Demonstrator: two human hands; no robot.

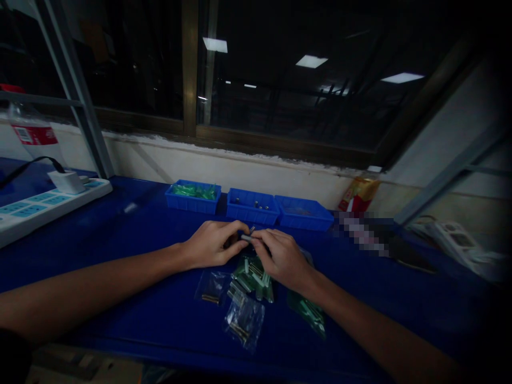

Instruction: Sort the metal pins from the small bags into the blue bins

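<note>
My left hand (214, 244) and my right hand (285, 260) meet over the blue table, fingertips pinched on a small grey metal rod (246, 238). Its ends are partly covered by the fingers, and its exact kind is unclear. Below the hands lies a pile of green plastic packets (254, 280) with pale and metallic rods in them. Nearer to me are a clear bag (210, 288) and another clear bag (245, 322), both with brass-coloured pins inside. Beneath my right forearm sits a further green packet (308, 313).
Along the wall stand three blue bins: one (192, 204) with green packets, a middle one (253, 214) with small metal parts, and a right one (306, 220). A power strip (52, 205) and a bottle (34, 133) are at left; a red-gold packet (360, 194) is at right.
</note>
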